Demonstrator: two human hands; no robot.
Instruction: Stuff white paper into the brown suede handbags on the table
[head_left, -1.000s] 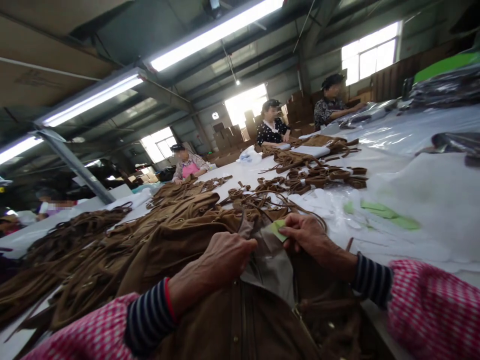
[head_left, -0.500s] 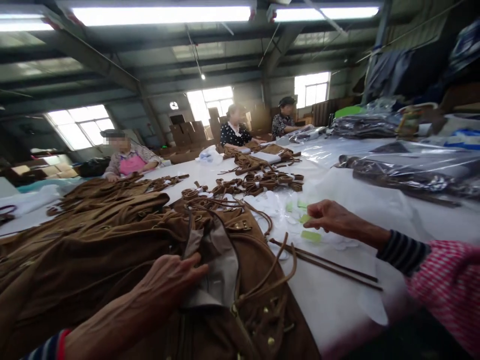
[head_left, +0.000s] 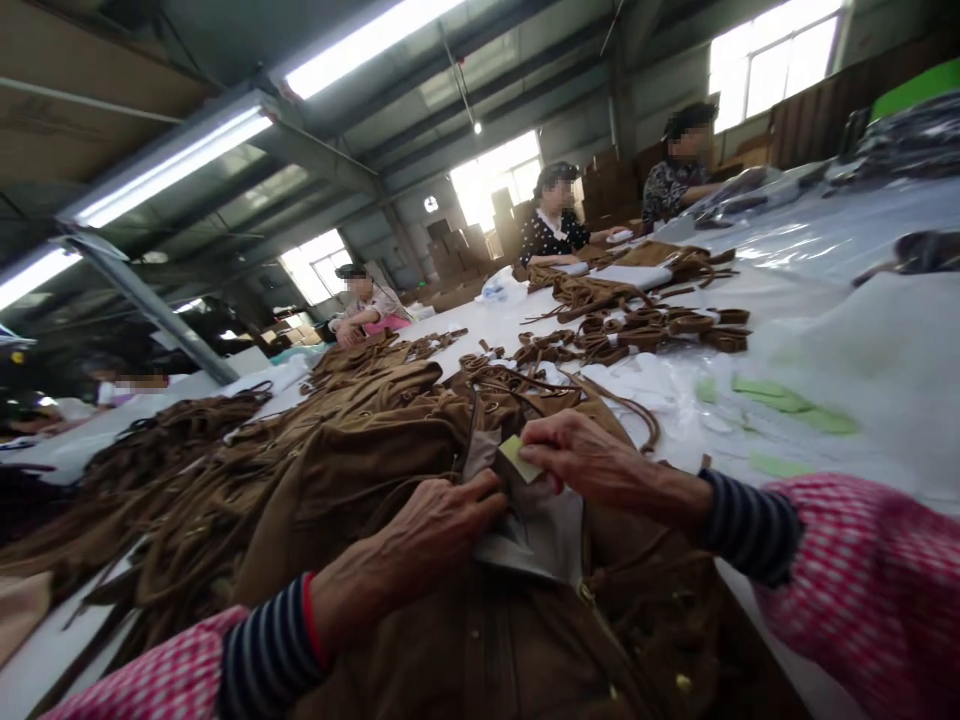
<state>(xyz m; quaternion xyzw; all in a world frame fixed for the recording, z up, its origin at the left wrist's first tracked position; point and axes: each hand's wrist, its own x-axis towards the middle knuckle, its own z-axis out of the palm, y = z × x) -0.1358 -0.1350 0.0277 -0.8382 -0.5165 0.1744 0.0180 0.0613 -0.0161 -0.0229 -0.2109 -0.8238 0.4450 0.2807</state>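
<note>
A brown jacket (head_left: 360, 480) with a zip lies spread in front of me, its neck opening showing a grey lining (head_left: 551, 530). My left hand (head_left: 431, 525) is closed on the jacket at the left edge of that opening, its fingers bent over the lining. Between the thumb and fingers of my right hand (head_left: 592, 455) is a pale green paper slip (head_left: 517, 458), just above the lining and close to my left fingertips. Brass-coloured fittings (head_left: 682, 684) show on the jacket's lower right.
More green slips (head_left: 795, 400) lie on the white-covered table (head_left: 847, 310) to the right. Beyond the jacket are bundled brown straps (head_left: 615, 335) and folded brown garments (head_left: 600, 285). Brown garments (head_left: 172, 470) pile up at left. Several people sit or stand around the table's far side.
My right hand has come from the green slips on the table to the jacket opening, now with one slip in it. My left hand stays at the lining. The view has turned left and tilted.
</note>
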